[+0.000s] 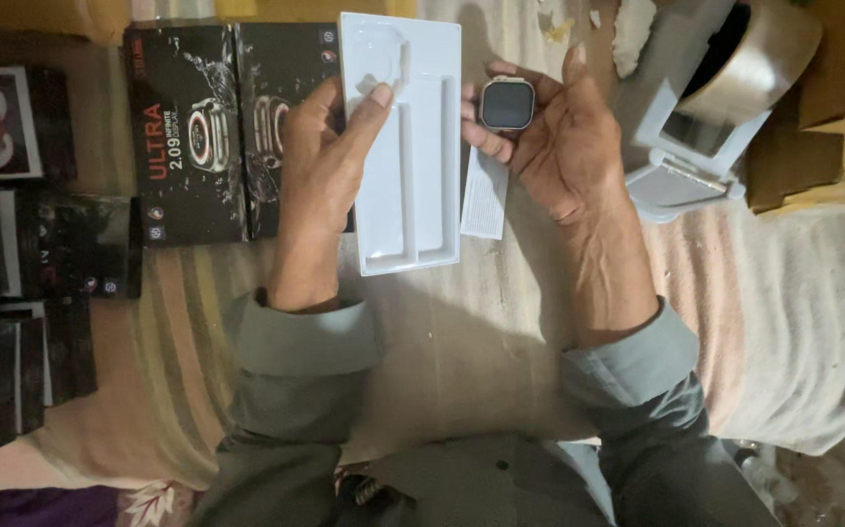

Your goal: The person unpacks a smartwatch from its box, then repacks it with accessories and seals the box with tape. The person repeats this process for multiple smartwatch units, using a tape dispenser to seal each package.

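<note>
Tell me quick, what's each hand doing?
Left hand: closed on the white rectangular plastic tray.
Right hand: closed on the small square dark-screened watch body.

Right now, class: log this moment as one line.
left hand: holds white plastic tray | right hand: holds smartwatch body | beside: black boxes

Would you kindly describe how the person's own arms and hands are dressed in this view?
Both hands, the left hand and the right hand, are bare: no gloves, and no rings or wristwatch that I can make out. Each forearm ends in a long grey-green sleeve with a plain, loose cuff at the wrist; the matching sleeve on the right arm looks the same.
</note>
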